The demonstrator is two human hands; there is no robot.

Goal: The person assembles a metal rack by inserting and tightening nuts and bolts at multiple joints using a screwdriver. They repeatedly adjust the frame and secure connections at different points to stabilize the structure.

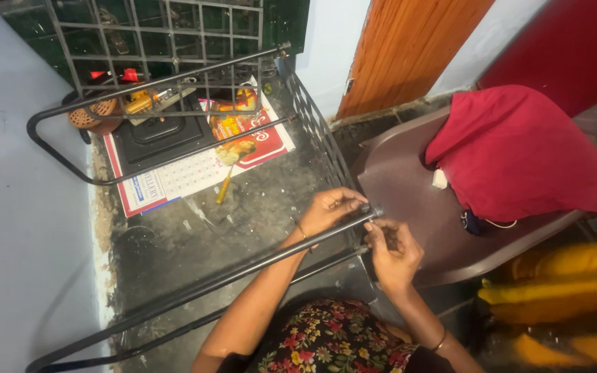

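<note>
Your left hand (329, 209) rests over the near end of the long black metal rack tube (243, 266), fingers curled onto it where it meets the black wire mesh panel (316, 124). Your right hand (393, 252) pinches a small part, too small to tell, at that joint. A brown plastic chair (409, 200) stands just right, with a red cloth (519, 148) on it.

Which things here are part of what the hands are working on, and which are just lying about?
In hand:
- left hand and right hand, both at the end of the black metal tube
- wire grid panel of the same black frame

Lying about:
- yellow-handled screwdriver on the floor
- calendar sheet
- red cloth on the brown plastic chair
</note>
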